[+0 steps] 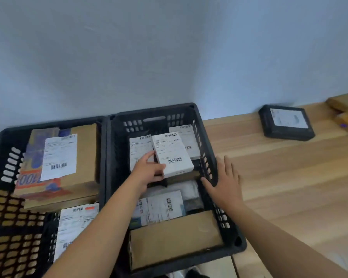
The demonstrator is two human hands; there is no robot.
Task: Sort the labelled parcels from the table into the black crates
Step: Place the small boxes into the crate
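Two black crates sit at the counter's (279, 177) left edge. In the right crate (207, 149), your left hand (149, 171) grips a white labelled parcel (172, 155); your right hand (227, 183) rests flat-fingered on its right rim.

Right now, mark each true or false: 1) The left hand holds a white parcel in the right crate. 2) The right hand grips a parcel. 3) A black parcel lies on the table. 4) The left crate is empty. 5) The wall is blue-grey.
1) The left hand holds the white parcel inside the right crate: true.
2) False: the right hand is open, flat at the crate's rim.
3) The black parcel lies on the table: true.
4) False: the left crate holds labelled boxes.
5) True.
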